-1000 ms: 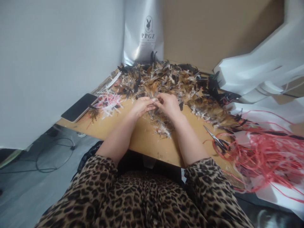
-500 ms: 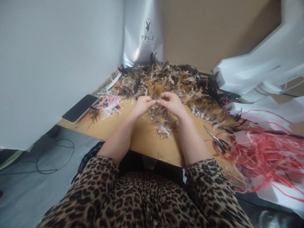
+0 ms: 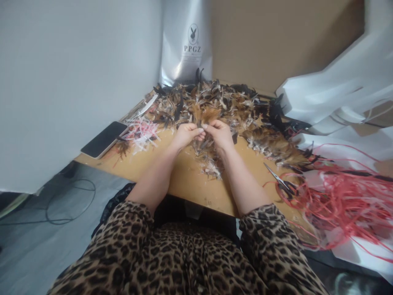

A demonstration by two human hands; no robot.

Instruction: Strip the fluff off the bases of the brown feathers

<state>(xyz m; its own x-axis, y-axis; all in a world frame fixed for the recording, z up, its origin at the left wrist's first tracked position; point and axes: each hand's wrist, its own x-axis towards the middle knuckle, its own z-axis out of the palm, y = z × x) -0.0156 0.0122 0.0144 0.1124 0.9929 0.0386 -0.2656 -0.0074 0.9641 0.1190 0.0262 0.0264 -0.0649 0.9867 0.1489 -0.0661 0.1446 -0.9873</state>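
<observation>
My left hand [image 3: 188,135] and my right hand [image 3: 219,132] meet over the front of a feather pile, thumbs nearly touching. Both are closed in a pinch. Brown feathers [image 3: 210,114] fan upward from between the fingers; their lower ends are hidden. One tuft stands above the left fingertips and another leans out over the right. Behind the hands spreads a large heap of brown, black and white feathers [image 3: 221,92]. A smaller loose bunch of feathers [image 3: 210,164] lies on the tabletop just below the hands.
On the left of the wooden table [image 3: 190,186] lie a phone [image 3: 104,139] and pink and white strips [image 3: 143,133]. Scissors [image 3: 282,182], a row of feathers [image 3: 276,147] and tangled red strips [image 3: 353,205] are on the right. A silver bag [image 3: 188,61] stands behind.
The single brown tuft between my hands now shows as two tufts, one leaning right. My right hand has turned slightly, its fingers angled more upward. My left hand stays nearly in place.
</observation>
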